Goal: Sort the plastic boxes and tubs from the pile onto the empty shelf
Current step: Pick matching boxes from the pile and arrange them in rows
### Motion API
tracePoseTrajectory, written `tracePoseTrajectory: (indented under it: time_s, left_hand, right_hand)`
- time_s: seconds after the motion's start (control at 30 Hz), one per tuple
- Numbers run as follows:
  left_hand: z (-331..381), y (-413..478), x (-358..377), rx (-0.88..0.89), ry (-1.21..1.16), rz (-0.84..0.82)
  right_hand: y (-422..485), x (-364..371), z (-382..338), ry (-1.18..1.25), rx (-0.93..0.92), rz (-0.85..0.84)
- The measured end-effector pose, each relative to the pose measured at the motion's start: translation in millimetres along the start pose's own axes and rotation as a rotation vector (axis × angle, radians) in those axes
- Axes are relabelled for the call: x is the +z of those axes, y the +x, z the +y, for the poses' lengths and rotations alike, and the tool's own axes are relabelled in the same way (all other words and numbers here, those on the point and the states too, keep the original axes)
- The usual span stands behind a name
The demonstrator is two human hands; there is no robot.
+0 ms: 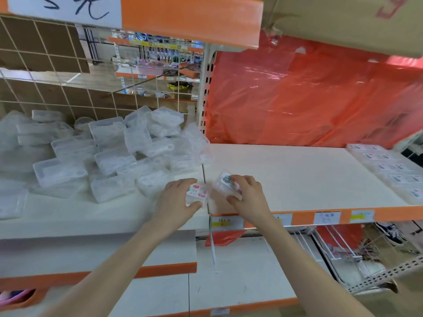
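Both hands work at the seam where two shelf boards meet, about 6 o'clock from the middle of the view.

The left hand (pixel 177 197) grips a small box (pixel 197 193), fingers curled over its far side and thumb on the near side. Its label is white and pink; the print is too blurred to read. The box sits low over the seam.

The right hand (pixel 246 193) pinches a tilted box (pixel 226 183) between thumb and fingers, just at 3 o'clock of the first box. It carries a round sticker in blue and red, with no legible words.

The pile (pixel 103 152) of clear lidded boxes lies at 9 to 10 o'clock of the hands.

The white shelf (pixel 297 175) stretches toward 3 o'clock. A row of labelled boxes (pixel 389 168) lines its far right end.

The paper sign (pixel 64 8) at 11 o'clock is handwritten, showing "元" after a partly cropped stroke.

The price tags (pixel 327 218) on the orange shelf edge are unreadable.

A red plastic sheet (pixel 309 92) hangs behind the shelf at 1 o'clock.
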State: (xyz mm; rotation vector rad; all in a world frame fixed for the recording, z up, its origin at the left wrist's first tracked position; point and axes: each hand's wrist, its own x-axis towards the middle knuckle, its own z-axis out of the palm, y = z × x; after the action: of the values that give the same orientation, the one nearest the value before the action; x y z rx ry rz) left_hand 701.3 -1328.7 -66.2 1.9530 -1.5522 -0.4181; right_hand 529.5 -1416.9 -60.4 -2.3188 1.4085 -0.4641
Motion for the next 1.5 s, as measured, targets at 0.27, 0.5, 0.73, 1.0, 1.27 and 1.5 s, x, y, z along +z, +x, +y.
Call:
tracePoseTrajectory:
  time_s: [0.27,0.5,0.73,1.0,1.27,1.5]
  left_hand:
    - [-22.2,-7.1,13.9,0.01,0.303,0.025]
    - [-28.1,-3.9,-8.9,0.018,0.435,0.073]
    - [-39.8,-6.1,-40.2,-0.047,0.436,0.087]
    - [-55.5,-0.2,-55.7,0.007,0.367,0.156]
    - [-52.2,1.9,-69.9,0.035,0.177,0.099]
    - [-31.0,32.1,-79.0,-0.241,-0.396,-0.012]
  right_hand:
    - [8.2,10.4,16.6,-0.201,0.114,-0.066]
    - [21.1,11.5,0.2,-0.252,0.074,-0.003]
    - [56.2,32.3,-58.0,-0.224,-0.193,0.027]
    - [94.3,60.1,-100.1,-0.43,-0.185,0.001]
    - [93.9,48.9,-87.6,-0.354,-0.162,0.013]
    - [71.5,37.9,-95.7,0.063,-0.612,0.405]
